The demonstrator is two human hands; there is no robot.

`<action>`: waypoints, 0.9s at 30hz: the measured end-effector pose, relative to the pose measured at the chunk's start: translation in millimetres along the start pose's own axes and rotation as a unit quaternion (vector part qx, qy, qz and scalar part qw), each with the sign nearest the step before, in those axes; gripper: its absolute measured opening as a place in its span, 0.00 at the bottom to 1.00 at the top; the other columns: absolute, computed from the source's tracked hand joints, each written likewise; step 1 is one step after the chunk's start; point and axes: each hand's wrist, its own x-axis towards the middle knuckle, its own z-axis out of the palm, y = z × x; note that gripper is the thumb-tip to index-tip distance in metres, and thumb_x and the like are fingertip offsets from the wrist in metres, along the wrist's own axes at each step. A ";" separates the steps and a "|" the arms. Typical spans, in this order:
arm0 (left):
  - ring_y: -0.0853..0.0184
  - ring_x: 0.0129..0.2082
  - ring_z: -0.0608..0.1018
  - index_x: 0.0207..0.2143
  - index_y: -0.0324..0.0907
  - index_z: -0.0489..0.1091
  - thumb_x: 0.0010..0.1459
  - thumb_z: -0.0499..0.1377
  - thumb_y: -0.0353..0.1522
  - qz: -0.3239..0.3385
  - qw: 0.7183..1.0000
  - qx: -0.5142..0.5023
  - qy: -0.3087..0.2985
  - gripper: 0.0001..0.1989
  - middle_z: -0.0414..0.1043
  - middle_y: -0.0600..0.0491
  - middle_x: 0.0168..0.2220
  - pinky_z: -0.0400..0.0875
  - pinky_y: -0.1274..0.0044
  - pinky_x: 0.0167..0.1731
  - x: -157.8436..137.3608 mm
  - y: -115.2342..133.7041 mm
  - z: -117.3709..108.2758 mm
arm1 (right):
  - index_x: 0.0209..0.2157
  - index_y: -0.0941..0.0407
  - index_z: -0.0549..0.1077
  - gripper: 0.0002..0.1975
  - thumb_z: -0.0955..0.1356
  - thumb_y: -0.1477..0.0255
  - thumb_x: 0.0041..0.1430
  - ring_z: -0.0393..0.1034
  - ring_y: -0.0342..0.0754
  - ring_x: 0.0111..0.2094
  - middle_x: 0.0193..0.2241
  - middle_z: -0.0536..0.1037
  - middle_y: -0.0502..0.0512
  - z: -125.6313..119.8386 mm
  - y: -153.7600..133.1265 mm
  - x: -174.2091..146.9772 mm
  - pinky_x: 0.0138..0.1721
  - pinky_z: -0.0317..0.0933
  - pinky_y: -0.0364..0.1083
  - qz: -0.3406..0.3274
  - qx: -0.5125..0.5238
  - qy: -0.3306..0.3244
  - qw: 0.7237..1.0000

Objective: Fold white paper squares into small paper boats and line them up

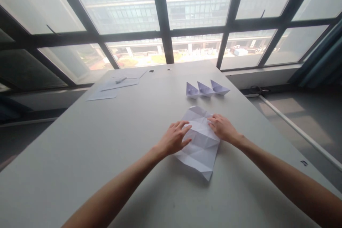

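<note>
A white sheet of paper, crossed by many fold creases, lies unevenly on the white table with its near corner bent. My left hand is over the sheet's left side, thumb and fingers apart. At the right edge, my right hand has its fingers and thumb close together on the paper, gripping it there. Beyond the sheet stand three folded paper boats side by side in a row, their pointed peaks upward.
Flat paper sheets lie at the far left of the table, with a small whitish object on top. Two round holes are near the far edge, by the windows. A small dark mark is near the right edge.
</note>
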 end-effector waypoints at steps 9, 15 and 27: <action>0.56 0.70 0.45 0.70 0.46 0.46 0.66 0.49 0.49 0.007 0.996 0.000 -0.086 0.35 0.42 0.49 0.71 0.40 0.61 0.67 -25.0 -17.7 25.3 | 0.68 0.56 0.54 0.32 0.58 0.55 0.68 0.40 0.58 0.69 0.69 0.49 0.66 37.7 -35.3 -8.8 0.66 0.40 0.60 -0.073 0.049 -0.021 0.996; 0.55 0.71 0.44 0.70 0.48 0.47 0.66 0.48 0.50 -0.088 0.992 0.027 -0.089 0.35 0.40 0.51 0.71 0.42 0.60 0.66 -72.3 -38.4 13.9 | 0.67 0.56 0.55 0.29 0.56 0.57 0.70 0.41 0.59 0.69 0.68 0.51 0.66 35.3 -34.5 15.1 0.64 0.39 0.65 -0.062 0.055 -0.040 0.996; 0.58 0.71 0.44 0.70 0.44 0.45 0.67 0.42 0.51 -0.192 0.975 0.080 -0.082 0.35 0.39 0.50 0.71 0.42 0.62 0.67 -129.1 -106.8 -2.7 | 0.57 0.61 0.67 0.22 0.62 0.68 0.65 0.61 0.57 0.60 0.59 0.67 0.67 36.9 -27.0 70.0 0.60 0.57 0.54 0.002 0.123 0.149 0.981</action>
